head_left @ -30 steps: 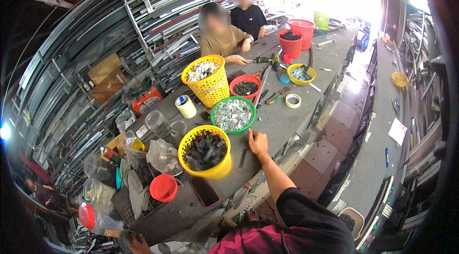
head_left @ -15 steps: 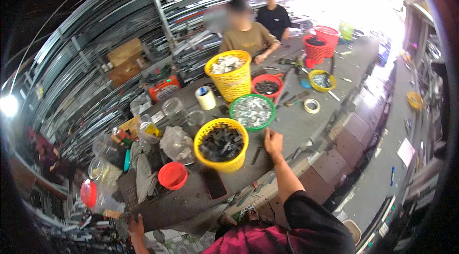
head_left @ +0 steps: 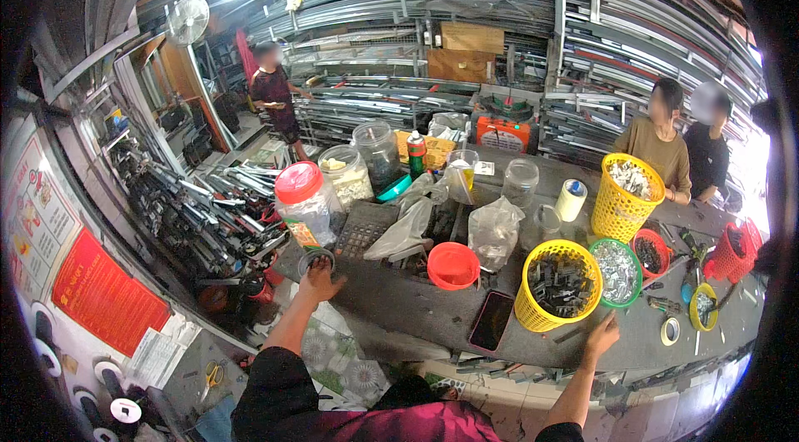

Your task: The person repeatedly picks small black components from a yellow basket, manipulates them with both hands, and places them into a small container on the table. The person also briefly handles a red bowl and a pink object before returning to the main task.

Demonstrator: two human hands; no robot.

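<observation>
At the table's left end, my left hand (head_left: 320, 282) touches a small clear round cup (head_left: 319, 259). Its thumb sticks out to the right and its fingers rest at the near rim; the fingertips are partly hidden. Over the near table edge on the right, my right hand (head_left: 601, 334) is closed, fingers curled, and anything inside is too small to make out. It is nearest to a yellow basket (head_left: 541, 319) filled with dark pieces and a green basket (head_left: 630, 303) of silvery pieces.
A phone (head_left: 493, 321) and a red bowl (head_left: 454, 268) lie left of the yellow basket. Behind the cup stands a red-lidded jar (head_left: 301, 201). A taller yellow basket (head_left: 620, 207), a tape roll (head_left: 670, 331) and a red basket (head_left: 730, 252) are rightward. Several people stand beyond the table.
The view has swung left, so the table now lies further right in the picture. My left hand is still at the cup; my right hand stays closed near the green basket.
</observation>
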